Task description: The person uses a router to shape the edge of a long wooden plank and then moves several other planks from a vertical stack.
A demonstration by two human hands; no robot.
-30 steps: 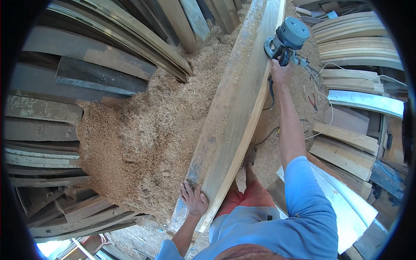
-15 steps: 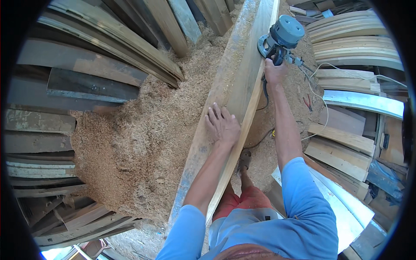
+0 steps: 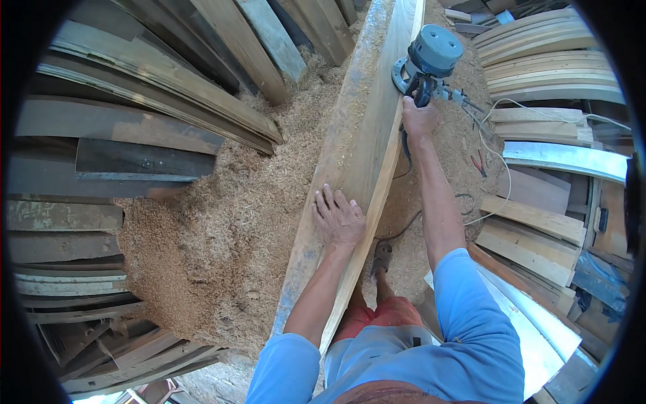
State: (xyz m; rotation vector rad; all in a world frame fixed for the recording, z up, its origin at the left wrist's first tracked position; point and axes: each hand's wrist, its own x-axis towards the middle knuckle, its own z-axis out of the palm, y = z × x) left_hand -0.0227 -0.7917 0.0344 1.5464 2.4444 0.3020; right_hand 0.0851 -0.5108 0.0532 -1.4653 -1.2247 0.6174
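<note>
Crumbly tan wood shavings [image 3: 222, 229] cover the workshop floor, dark at the picture's curved rim. Nearest, a soft blue cloth shirt [image 3: 417, 363] and the left forearm hide part of a long, straight pale wooden board [image 3: 373, 145], lying lengthwise beside a worn, paint-smeared wooden plank [image 3: 353, 114]. The bare left hand [image 3: 338, 219] lies flat where they meet, fingers slightly spread. Farther up and well apart, the right hand [image 3: 420, 119] is wrapped around the black handle of a blue-grey, drum-shaped power tool [image 3: 436, 52] — its fingers are partly hidden. The tool's round base sits at the board's right edge, its underside out of sight. Beyond, the upper edge cuts off the board's far end.
</note>
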